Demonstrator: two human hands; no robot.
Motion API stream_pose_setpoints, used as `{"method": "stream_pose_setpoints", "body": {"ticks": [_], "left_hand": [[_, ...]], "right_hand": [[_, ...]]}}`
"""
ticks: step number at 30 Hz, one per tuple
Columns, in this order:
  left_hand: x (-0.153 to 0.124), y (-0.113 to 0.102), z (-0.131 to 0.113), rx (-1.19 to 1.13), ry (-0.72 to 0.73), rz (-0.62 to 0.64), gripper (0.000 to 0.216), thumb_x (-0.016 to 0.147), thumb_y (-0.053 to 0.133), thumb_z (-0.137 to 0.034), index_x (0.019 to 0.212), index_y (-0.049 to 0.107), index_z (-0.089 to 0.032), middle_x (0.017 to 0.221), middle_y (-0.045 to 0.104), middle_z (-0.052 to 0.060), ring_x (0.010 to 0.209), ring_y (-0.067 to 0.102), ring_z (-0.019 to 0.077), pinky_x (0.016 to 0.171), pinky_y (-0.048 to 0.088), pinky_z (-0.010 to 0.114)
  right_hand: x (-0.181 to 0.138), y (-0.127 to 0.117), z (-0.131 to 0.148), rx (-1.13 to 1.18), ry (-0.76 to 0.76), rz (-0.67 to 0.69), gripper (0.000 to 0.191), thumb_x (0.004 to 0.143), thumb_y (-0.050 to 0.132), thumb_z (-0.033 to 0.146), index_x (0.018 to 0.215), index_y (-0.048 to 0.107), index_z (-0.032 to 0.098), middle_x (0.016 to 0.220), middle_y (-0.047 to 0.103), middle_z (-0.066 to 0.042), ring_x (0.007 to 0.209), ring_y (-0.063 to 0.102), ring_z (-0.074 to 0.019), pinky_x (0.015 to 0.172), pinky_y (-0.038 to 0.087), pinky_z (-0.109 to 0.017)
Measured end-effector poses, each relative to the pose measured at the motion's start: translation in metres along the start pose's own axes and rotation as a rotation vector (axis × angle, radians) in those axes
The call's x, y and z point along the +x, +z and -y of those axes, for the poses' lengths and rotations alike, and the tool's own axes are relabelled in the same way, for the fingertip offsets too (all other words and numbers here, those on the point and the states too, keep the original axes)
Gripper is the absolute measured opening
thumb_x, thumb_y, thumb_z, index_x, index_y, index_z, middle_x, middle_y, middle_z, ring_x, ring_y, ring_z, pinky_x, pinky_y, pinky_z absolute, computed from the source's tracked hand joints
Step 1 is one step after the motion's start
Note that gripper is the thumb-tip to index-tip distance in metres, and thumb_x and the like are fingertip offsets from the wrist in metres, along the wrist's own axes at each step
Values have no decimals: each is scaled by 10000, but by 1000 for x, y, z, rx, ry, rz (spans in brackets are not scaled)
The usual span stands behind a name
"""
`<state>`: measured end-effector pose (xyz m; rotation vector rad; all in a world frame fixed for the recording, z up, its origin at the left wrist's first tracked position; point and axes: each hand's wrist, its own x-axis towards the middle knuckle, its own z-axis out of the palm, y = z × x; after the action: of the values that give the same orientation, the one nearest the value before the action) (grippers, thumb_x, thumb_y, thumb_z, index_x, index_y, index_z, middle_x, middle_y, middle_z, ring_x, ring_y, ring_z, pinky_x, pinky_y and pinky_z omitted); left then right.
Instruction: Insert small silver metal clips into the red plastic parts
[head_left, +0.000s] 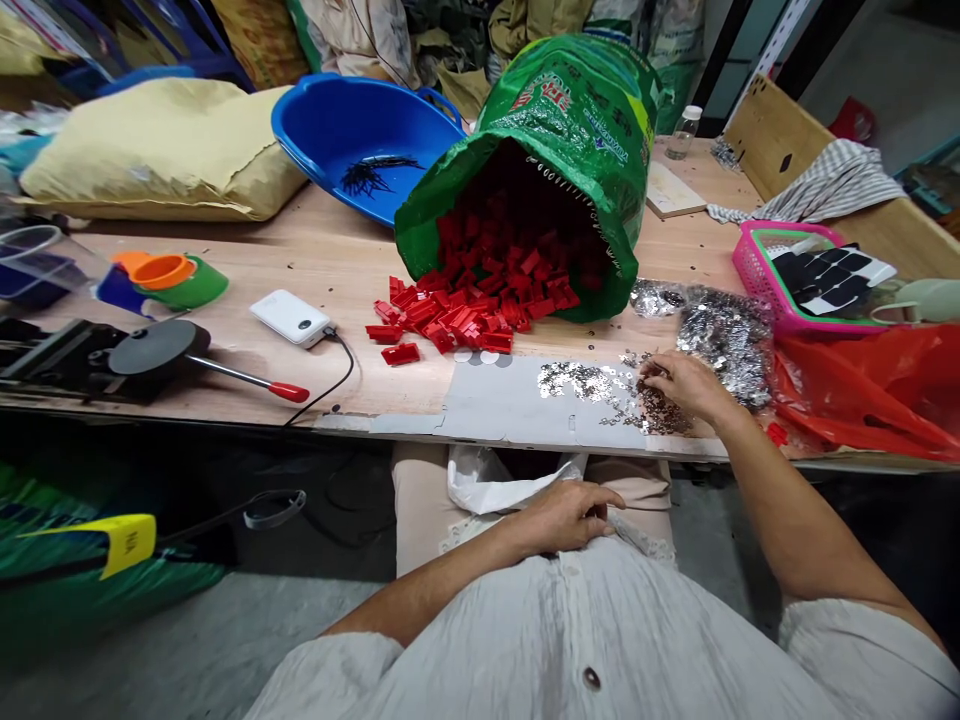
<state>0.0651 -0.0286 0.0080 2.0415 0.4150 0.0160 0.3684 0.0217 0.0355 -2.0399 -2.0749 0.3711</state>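
Observation:
My right hand (684,386) is over the small metal pieces at the right of the worktable, its fingers bent and drawn together; what they pinch, if anything, is too small to make out. Under and beside it lies a pile of tiny brownish metal pieces (664,415). Shiny silver metal pieces (574,380) are spread to its left on a grey sheet (495,400). My left hand (574,515) rests on my lap at the shirt's hem, index finger stretched out and the others loosely bent, with nothing seen in it.
Red plastic parts (472,315) spill from a green sack (555,110) lying on its side. Behind stands a blue basin (300,130). A lever device (157,348) and white power bank (291,317) lie left; a clear bag of metal pieces (727,340) and pink basket (757,285) are right.

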Motion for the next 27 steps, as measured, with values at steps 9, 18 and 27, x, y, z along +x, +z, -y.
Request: {"method": "stream_pose_setpoints", "body": {"ticks": [9, 18, 27], "left_hand": [[-3, -3, -7, 18, -35, -14, 366, 857, 647, -250, 1220, 643, -210, 1070, 724, 54, 923, 639, 173, 809, 462, 259], [-1, -3, -7, 17, -75, 12, 375, 855, 651, -253, 1228, 641, -225, 1071, 725, 47, 947, 651, 185, 815, 461, 261], [-2, -1, -4, -2, -65, 12, 385, 864, 642, -261, 1245, 634, -204, 1078, 716, 65, 979, 657, 204, 855, 472, 283]], "right_hand": [[2, -6, -3, 208, -10, 89, 70, 832, 618, 274, 820, 668, 227, 887, 688, -15, 831, 622, -181, 754, 445, -284], [0, 3, 8, -9, 16, -218, 87, 862, 598, 261, 875, 675, 223, 942, 724, -43, 847, 647, -208, 741, 457, -307], [-13, 0, -6, -121, 62, -125, 214, 926, 540, 307, 1051, 706, 260, 1069, 731, -32, 942, 647, -224, 800, 456, -324]]}}
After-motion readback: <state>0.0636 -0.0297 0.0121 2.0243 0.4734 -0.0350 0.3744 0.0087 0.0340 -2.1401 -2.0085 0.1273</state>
